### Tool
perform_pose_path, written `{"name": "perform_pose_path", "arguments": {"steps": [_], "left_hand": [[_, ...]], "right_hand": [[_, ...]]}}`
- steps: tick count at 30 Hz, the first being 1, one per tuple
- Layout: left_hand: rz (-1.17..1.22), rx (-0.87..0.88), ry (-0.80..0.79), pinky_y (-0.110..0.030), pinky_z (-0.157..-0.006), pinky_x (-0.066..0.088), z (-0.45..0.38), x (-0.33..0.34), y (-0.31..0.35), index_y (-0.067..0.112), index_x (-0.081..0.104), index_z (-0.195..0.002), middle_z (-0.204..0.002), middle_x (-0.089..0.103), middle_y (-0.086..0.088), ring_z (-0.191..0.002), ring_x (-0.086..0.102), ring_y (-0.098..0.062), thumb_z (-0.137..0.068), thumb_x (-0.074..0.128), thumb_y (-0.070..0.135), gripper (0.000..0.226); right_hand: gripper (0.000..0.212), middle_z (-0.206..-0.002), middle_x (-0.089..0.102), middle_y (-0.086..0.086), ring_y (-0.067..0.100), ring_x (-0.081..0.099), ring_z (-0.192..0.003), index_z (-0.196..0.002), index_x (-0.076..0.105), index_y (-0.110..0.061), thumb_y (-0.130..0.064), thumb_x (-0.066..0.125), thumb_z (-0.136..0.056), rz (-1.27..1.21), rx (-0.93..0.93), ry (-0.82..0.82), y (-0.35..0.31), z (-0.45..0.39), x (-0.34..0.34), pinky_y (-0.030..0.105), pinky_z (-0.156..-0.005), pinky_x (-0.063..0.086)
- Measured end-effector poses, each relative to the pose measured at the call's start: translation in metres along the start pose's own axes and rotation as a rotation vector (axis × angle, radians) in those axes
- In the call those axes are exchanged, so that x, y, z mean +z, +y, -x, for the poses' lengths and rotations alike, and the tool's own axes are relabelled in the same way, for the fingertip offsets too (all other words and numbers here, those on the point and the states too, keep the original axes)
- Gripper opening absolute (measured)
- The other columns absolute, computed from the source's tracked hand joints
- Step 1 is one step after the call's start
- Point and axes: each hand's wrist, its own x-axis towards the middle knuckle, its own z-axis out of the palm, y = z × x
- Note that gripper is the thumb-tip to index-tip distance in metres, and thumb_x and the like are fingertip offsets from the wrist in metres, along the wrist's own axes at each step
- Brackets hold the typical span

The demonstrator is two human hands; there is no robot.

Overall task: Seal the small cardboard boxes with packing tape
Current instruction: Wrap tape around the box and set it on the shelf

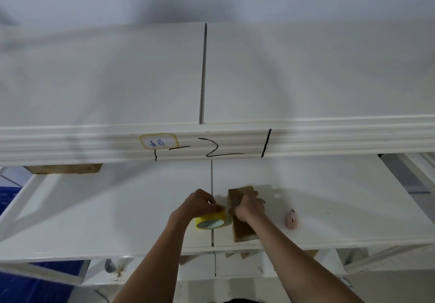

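Head view. A small brown rectangular cardboard box (242,228) is lying on the white work table (117,208), just right of the table's centre seam and close to its near edge. The right hand (247,206) is resting on top of the box with its fingers curled over the far end, gripping it. A yellow roll of packing tape (210,220) is sitting just left of the box, with its printed white core facing the camera. The left hand (200,202) is lying over the roll with its fingers curled, holding it, and its fingertips (217,208) are reaching toward the box's left edge; whether a strip of tape is being pulled across cannot be told. A small pink rounded object (292,220) is lying on the table right of the box, apart from it. On the white shelf rail (70,145) above, a yellow-bordered label (159,141) is carrying blue handwritten characters, too small to read surely, and black marker strokes (223,149) are running beside it.
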Motion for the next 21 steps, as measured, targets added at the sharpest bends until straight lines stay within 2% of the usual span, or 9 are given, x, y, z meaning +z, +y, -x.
{"name": "perform_pose_path", "arguments": {"steps": [3,7,12,15,21], "left_hand": [[-0.038,-0.007,-0.005,-0.034,-0.083,0.059,-0.002,0.001,0.001,0.019,0.078,-0.092,-0.09,0.072,0.002,-0.089,0.071,-0.017,-0.079,0.076,0.057,0.04],[-0.044,-0.011,-0.019,-0.031,-0.081,0.059,-0.005,0.002,0.002,0.016,0.078,-0.096,-0.093,0.072,0.001,-0.089,0.07,-0.017,-0.08,0.076,0.056,0.043],[-0.044,-0.04,-0.002,-0.027,-0.077,0.055,-0.008,0.0,0.007,0.011,0.078,-0.098,-0.095,0.072,-0.006,-0.083,0.065,-0.015,-0.081,0.076,0.053,0.046],[-0.077,-0.057,0.018,-0.03,-0.077,0.055,-0.011,-0.004,0.009,0.014,0.077,-0.091,-0.087,0.07,-0.001,-0.084,0.066,-0.016,-0.076,0.078,0.057,0.045],[-0.196,-0.06,0.04,-0.033,-0.076,0.058,-0.015,-0.01,0.014,0.022,0.07,-0.075,-0.076,0.067,0.004,-0.08,0.067,-0.015,-0.069,0.077,0.067,0.046]], "right_hand": [[0.096,-0.131,0.059,0.013,0.031,0.061,-0.117,-0.147,0.029,-0.004,-0.044,0.083,-0.078,-0.022,-0.01,0.024,0.002,0.003,-0.003,0.039,-0.09,0.055],[0.075,-0.129,0.06,0.01,0.03,0.061,-0.116,-0.135,0.039,-0.009,-0.04,0.081,-0.082,-0.06,-0.056,0.033,0.006,0.01,-0.01,0.035,-0.087,0.052],[0.079,-0.13,0.058,0.009,0.028,0.059,-0.119,-0.139,0.04,-0.008,-0.046,0.079,-0.081,-0.119,-0.094,0.024,0.014,0.009,-0.018,0.034,-0.09,0.05],[0.08,-0.126,0.06,0.008,0.027,0.06,-0.115,-0.138,0.043,-0.009,-0.048,0.08,-0.079,-0.163,-0.1,0.024,0.017,0.005,-0.026,0.032,-0.087,0.049],[0.076,-0.109,0.068,0.004,0.023,0.067,-0.1,-0.124,0.053,-0.013,-0.055,0.081,-0.068,-0.257,-0.105,0.017,0.018,0.004,-0.041,0.04,-0.087,0.058]]}}
